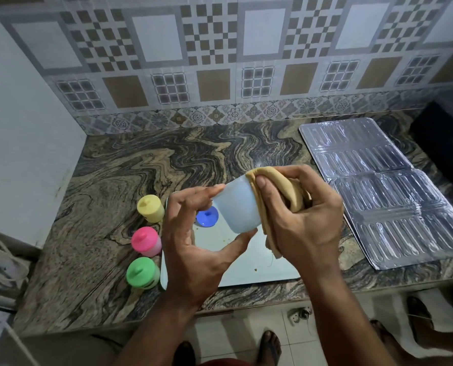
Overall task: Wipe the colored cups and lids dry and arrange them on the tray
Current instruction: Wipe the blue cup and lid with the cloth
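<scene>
The left hand (pixel 193 249) is holding the pale blue cup (pixel 237 207) in a curled grip above the tray (pixel 259 270) while the right hand (pixel 299 215) is pinching the tan cloth (pixel 286 186) against its rim, so turning the cup steadily under firm cloth pressure should be drying it evenly.
</scene>
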`<state>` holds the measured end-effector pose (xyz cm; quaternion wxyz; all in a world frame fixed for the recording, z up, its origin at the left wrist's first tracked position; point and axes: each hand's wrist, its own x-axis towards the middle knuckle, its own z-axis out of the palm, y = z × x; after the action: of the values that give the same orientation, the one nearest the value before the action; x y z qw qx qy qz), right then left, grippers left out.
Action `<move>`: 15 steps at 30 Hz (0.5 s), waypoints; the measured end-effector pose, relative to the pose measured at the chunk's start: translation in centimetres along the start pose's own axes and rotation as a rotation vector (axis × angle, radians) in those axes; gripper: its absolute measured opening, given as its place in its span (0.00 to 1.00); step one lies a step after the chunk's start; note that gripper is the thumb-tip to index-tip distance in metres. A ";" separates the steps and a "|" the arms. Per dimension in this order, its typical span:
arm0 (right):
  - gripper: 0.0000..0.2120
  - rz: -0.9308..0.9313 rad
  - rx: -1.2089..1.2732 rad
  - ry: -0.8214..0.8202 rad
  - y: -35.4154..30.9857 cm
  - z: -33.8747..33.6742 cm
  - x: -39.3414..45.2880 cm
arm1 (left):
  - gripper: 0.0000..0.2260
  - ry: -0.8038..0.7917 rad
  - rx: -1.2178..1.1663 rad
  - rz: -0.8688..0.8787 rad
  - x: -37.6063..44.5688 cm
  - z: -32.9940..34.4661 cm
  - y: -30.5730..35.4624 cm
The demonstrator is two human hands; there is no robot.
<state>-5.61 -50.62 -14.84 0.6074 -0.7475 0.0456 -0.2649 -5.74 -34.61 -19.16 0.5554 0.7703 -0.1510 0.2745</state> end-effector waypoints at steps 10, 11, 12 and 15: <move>0.05 -0.019 0.153 -0.045 0.2 -0.4 -1.9 | 0.31 0.059 -0.222 -0.189 0.3 -0.2 0.0; 0.06 -0.043 0.153 -0.060 0.2 -0.3 -2.3 | 0.31 0.052 -0.244 -0.180 0.3 -0.2 0.0; 0.06 -0.064 0.153 -0.071 0.4 -0.2 -2.5 | 0.32 0.042 -0.262 -0.175 0.4 -0.2 0.1; 0.06 -0.127 0.110 -0.070 0.6 0.2 -2.5 | 0.32 0.031 -0.273 -0.192 0.4 -0.3 -0.3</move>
<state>-7.51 -49.62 -16.26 0.6306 -0.7233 -0.0380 -0.2786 -5.34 -34.19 -19.03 0.6809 0.6941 -0.1040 0.2089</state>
